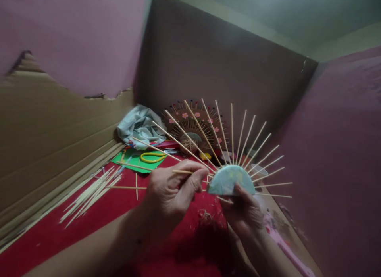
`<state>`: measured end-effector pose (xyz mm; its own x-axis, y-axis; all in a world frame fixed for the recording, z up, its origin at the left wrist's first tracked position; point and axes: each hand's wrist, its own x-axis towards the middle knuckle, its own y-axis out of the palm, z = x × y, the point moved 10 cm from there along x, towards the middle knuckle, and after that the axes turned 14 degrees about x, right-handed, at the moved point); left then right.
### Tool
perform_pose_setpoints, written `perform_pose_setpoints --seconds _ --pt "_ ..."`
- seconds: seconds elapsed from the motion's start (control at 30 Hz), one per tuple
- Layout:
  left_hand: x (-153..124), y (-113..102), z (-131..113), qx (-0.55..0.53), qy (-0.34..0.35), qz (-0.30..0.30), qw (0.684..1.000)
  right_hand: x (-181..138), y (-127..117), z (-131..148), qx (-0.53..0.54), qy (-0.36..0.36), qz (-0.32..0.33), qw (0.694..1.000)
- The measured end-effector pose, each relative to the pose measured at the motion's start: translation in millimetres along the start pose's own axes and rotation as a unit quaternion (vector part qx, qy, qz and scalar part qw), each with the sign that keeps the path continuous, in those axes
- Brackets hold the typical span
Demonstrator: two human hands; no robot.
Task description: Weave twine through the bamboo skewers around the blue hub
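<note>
A pale blue half-disc (pixel 231 181) is gripped along its lower edge by my right hand (pixel 244 208), thumb on its face. Thin wooden sticks (pixel 216 132) fan out from its curved rim. Close to the left end of the half-disc, my left hand (pixel 175 187) is closed in a pinch on a thin wooden stick (pixel 182 172). Its tip near the rim is hidden by my fingers. On the red cloth to the left lies a loose pile of similar wooden sticks (pixel 92 195).
A brown decorated fan-shaped piece (pixel 198 118) with pink flowers stands at the back. Beside it are a crumpled light cloth (pixel 141 124), a green sheet (pixel 139 166) and yellow-handled scissors (pixel 152 157). Cardboard (pixel 59 122) lines the left wall. A long pink object (pixel 287 247) lies at right.
</note>
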<state>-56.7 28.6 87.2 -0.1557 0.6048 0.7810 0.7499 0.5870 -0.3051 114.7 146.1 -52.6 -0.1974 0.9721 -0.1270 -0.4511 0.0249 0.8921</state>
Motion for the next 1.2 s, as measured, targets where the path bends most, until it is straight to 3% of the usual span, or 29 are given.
perform_pose_setpoints --seconds 0.13,0.27,0.37,0.67,0.93,1.2 --pt "-11 6 -16 0.052 0.101 0.012 0.993 2 1 -1 -0.001 0.008 0.013 1.0" --pt "-24 14 -22 0.097 0.146 0.013 0.984 3 3 -3 0.003 0.012 0.029 0.999" --pt "-28 17 -16 0.09 0.127 0.0 0.988 3 7 0 0.022 0.01 0.033 0.999" --pt "-23 17 -1 -0.072 0.024 -0.009 0.997 -2 17 -7 0.067 0.056 0.024 0.996" --pt "-28 28 -4 -0.05 0.069 0.021 0.996 -10 12 -19 0.073 0.09 0.033 0.993" --pt "-35 32 -15 -0.04 0.123 0.019 0.991 -9 13 -18 0.054 0.077 0.019 0.995"
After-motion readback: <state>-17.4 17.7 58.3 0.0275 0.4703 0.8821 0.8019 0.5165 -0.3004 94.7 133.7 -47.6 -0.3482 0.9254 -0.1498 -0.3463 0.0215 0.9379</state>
